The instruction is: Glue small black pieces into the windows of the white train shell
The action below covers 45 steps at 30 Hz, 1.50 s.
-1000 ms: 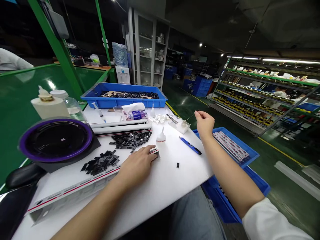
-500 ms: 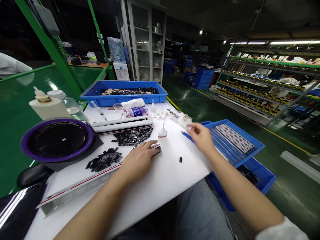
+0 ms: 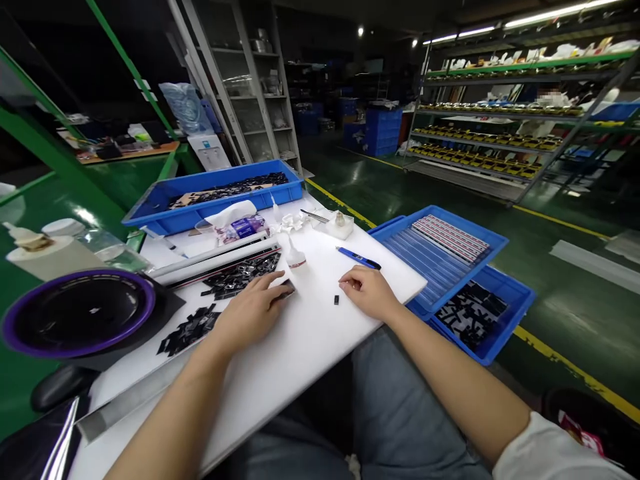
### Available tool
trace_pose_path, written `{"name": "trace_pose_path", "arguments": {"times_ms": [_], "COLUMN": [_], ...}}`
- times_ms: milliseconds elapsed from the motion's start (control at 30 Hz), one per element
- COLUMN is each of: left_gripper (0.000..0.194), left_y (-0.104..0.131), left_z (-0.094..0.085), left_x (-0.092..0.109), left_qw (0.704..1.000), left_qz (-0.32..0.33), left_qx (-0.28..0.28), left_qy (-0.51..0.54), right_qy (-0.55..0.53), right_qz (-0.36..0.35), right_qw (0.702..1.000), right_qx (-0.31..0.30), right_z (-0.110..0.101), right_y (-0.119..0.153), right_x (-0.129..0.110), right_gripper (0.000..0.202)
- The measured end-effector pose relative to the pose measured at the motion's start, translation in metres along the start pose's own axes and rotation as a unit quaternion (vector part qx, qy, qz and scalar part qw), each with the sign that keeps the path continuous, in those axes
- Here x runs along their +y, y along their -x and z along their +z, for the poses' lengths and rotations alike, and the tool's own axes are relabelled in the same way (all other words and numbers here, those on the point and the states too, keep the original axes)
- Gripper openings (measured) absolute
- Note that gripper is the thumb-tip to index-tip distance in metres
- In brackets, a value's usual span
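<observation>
Channel (image 3: 145, 390) under left hand (image 3: 253, 310)

The left grip closes loosely over its far end on the counter (image 3: 310, 340). The right hand (image 3: 370, 292) curls its fingers near a small black piece (image 3: 337, 300); whether they pinch anything, I cannot tell.

two black tabletop heaps (image 3: 189, 329) (image 3: 243, 275), one loose piece (image 3: 337, 300), one blue tool (image 3: 358, 257)
</observation>
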<state>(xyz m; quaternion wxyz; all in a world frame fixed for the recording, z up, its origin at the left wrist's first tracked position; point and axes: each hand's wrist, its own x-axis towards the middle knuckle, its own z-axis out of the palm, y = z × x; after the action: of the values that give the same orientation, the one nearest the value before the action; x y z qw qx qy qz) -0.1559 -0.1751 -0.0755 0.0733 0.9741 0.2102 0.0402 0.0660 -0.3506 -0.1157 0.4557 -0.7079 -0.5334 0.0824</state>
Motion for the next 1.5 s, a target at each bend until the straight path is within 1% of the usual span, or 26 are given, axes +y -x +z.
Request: {"name": "trace_pose_path", "arguments": {"times_ms": [100,200,467,600,700,867,1000,1100,1233,1367,1433,1467,1500], "left_gripper": [0.047,0.052,0.057,0.056,0.053,0.047,0.044,0.043,0.043,0.041,0.039,0.038,0.038], "left_y": [-0.004,-0.007,-0.008,-0.008,-0.007,-0.005,-0.004,0.0,0.009,0.014,0.009,0.004,-0.003], "left_z": [-0.003,-0.003,-0.004,-0.006,-0.005,-0.005,-0.006,-0.004,-0.001,0.005,0.008,0.01,0.012], "left_x": [-0.007,-0.011,-0.009,-0.006,-0.003,0.0,0.003,0.01,0.023,0.041,0.053,0.06,0.068], "left_qw": [0.999,0.998,0.999,0.999,0.999,0.999,1.0,0.999,0.995,0.983,0.976,0.973,0.971], "left_qz": [-0.016,-0.022,0.003,0.007,-0.007,-0.014,-0.004,0.002,0.01,0.042,0.057,0.063,0.068], "left_qx": [-0.016,-0.021,-0.021,-0.02,-0.017,-0.027,-0.025,0.005,0.037,0.068,0.081,0.084,0.085], "left_qy": [0.039,0.058,0.04,0.036,0.033,0.033,0.008,-0.042,-0.097,-0.167,-0.194,-0.205,-0.213], "right_qy": [-0.001,-0.002,0.015,0.031,0.05,0.085,0.096,0.092,0.067,0.018,-0.015,-0.032,-0.049], "right_qz": [0.0,-0.002,-0.012,-0.033,-0.048,-0.053,-0.058,-0.062,-0.081,-0.113,-0.111,-0.099,-0.078], "right_qw": [1.0,1.0,1.0,0.999,0.996,0.992,0.99,0.99,0.991,0.991,0.992,0.994,0.996], "right_qx": [0.003,0.004,-0.001,-0.028,-0.052,-0.072,-0.084,-0.086,-0.087,-0.075,-0.05,-0.024,0.015], "right_z": [0.0,0.0,-0.001,-0.002,-0.003,-0.004,-0.001,-0.001,-0.002,-0.003,-0.003,-0.003,-0.003], "right_y": [0.001,0.002,0.003,0.006,0.008,0.011,0.01,0.009,0.009,0.014,0.016,0.017,0.018], "right_x": [0.001,0.001,0.0,-0.001,-0.004,-0.008,-0.008,-0.007,-0.006,-0.006,-0.003,0.0,0.003], "right_gripper": [0.01,0.01,0.013,0.024,0.029,0.013,0.013,0.01,0.011,0.011,0.004,0.001,0.007]}}
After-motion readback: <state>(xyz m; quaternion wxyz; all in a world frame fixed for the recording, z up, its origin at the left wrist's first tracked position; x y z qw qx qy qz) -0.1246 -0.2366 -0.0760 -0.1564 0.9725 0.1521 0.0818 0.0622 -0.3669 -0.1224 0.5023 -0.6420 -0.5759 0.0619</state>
